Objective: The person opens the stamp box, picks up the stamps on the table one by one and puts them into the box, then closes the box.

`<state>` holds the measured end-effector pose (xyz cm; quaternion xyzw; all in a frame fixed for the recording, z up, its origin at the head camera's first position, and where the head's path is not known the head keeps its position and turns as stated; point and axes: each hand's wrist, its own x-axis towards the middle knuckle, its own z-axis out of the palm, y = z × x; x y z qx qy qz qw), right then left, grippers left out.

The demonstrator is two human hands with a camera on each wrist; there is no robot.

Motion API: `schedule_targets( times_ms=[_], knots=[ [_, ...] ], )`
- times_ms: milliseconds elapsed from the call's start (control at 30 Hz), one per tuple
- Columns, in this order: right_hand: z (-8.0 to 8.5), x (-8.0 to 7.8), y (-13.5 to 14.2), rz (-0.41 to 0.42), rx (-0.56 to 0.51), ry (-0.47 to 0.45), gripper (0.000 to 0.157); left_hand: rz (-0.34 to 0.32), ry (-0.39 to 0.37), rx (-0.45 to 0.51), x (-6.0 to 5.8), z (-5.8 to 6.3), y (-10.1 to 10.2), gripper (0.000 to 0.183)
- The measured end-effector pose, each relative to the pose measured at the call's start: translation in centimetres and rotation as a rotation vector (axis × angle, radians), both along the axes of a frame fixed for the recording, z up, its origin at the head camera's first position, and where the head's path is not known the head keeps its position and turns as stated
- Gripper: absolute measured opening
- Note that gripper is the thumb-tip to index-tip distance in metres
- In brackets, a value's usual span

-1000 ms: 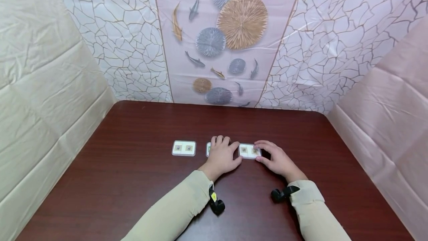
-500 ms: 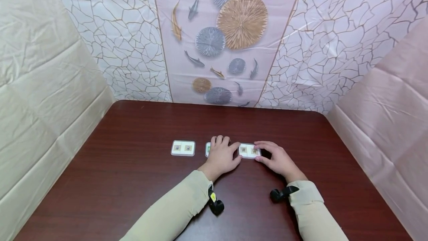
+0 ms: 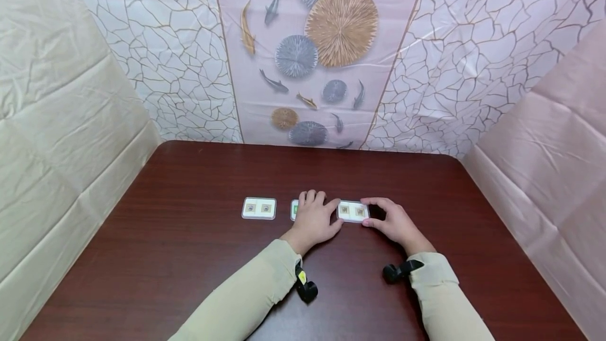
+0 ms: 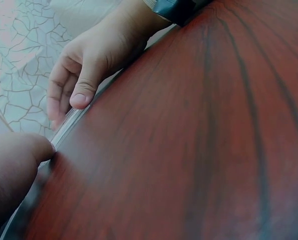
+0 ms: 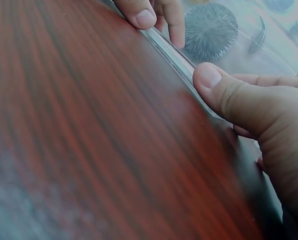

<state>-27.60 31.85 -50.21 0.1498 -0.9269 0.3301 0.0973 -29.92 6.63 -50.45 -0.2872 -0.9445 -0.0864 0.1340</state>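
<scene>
Three flat, clear-rimmed plastic cases with white inserts lie in a row in the head view. On the right case point(image 3: 352, 211), two small brownish square pictures show. My right hand point(image 3: 396, 226) pinches its right end, thumb at the near edge and index finger at the far edge. At its left end, the thumb and index finger of my left hand point(image 3: 312, 222) grip the corners. The other left fingers lie spread over the middle case point(image 3: 294, 210), hiding most of it. In the right wrist view, both thumbs touch the near edge of the right case point(image 5: 173, 57).
The left case point(image 3: 259, 208), with two small square pictures, lies apart from the hands on the dark red-brown table point(image 3: 189, 257). A patterned cloth point(image 3: 303, 67) hangs behind the table's far edge, and pale cloth walls flank both sides. Black wrist cameras point(image 3: 306, 291) sit at both cuffs.
The right index finger and the right case have shifted very slightly toward the far side. The left hand and the other two cases stay as they were; the head view has tilted a little.
</scene>
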Motion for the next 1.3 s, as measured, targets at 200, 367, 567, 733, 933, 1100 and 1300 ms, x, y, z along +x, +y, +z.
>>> schedule_targets(
  times_ms=[200,367,567,733,933,1100,1300],
  knots=[
    [0.2,0.1,-0.1,-0.002,0.011,-0.04,0.051,0.004,-0.013,0.0,0.0,-0.1,0.1,0.053],
    [0.0,-0.2,0.0,0.006,0.003,-0.039,0.052,0.01,-0.022,-0.003,0.0,-0.1,0.1,0.054],
    [-0.6,-0.2,0.2,0.012,0.016,-0.021,0.054,0.024,-0.046,0.001,0.1,0.0,0.2,0.054],
    [-0.7,-0.2,0.2,0.007,0.043,-0.024,0.054,0.032,-0.068,-0.007,0.2,0.1,0.3,0.054],
    [-0.7,-0.2,0.1,0.002,0.054,-0.035,0.055,0.037,-0.07,-0.012,0.2,-0.1,0.3,0.054],
    [-1.1,0.1,0.0,0.013,0.054,-0.027,0.057,0.027,-0.071,-0.019,0.4,-0.5,0.0,0.054],
    [-1.4,0.6,-0.3,0.033,0.027,0.005,0.064,0.04,-0.059,0.001,0.8,-0.8,-0.5,0.059]
  ],
)
